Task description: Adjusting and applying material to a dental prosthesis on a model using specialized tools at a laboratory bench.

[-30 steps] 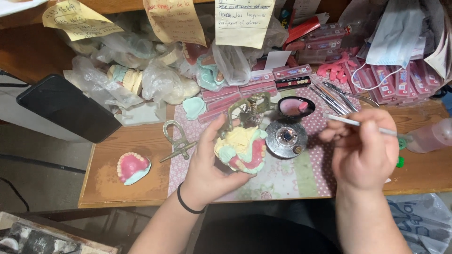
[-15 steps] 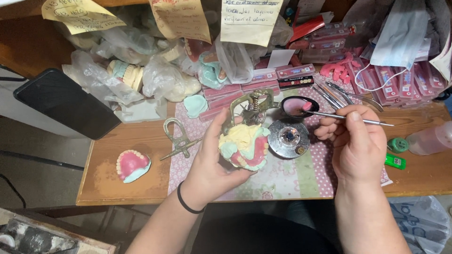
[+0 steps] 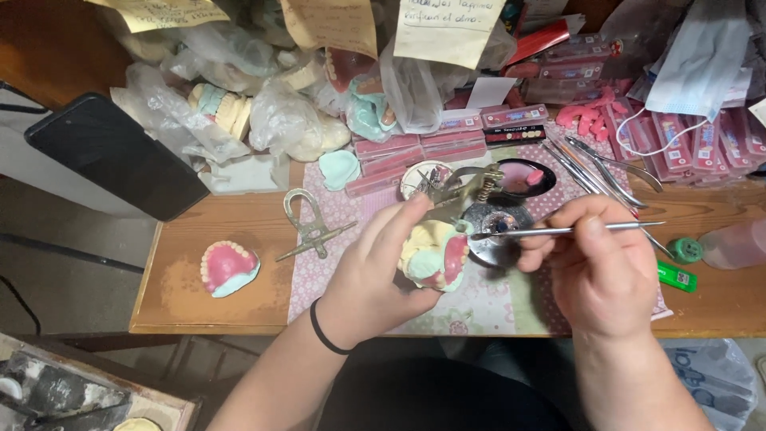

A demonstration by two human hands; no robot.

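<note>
Risk first. The left hand carries the denture model in the air above the patterned mat, with nothing under it but the thumb and curled fingers. A slack grip would likely drop it onto the wooden bench, and the set teeth in the pink wax could chip or shift. The thin metal tool points its tip at the model's upper right edge, about 2 o'clock on the model; too much push there could gouge the wax or skid toward the left thumb. The round metal burner sits just behind the model, close to both hands (whether it is lit cannot be told), so a sleeve or finger straying that way could be a hazard.

Pose. Left forearm comes up from 6 o'clock, a black band at the wrist, palm turned right, thumb on top of the model and fingers wrapped beneath, pressed together. Right hand enters from 5 o'clock, knuckles up, thumb and forefinger pinching the tool mid-shaft, the other fingers folded under. The tool lies almost level, handle toward 3 o'clock.

Around: a second denture lies at 9 o'clock on the bench, well apart; a green lighter rests at 3 o'clock.
</note>
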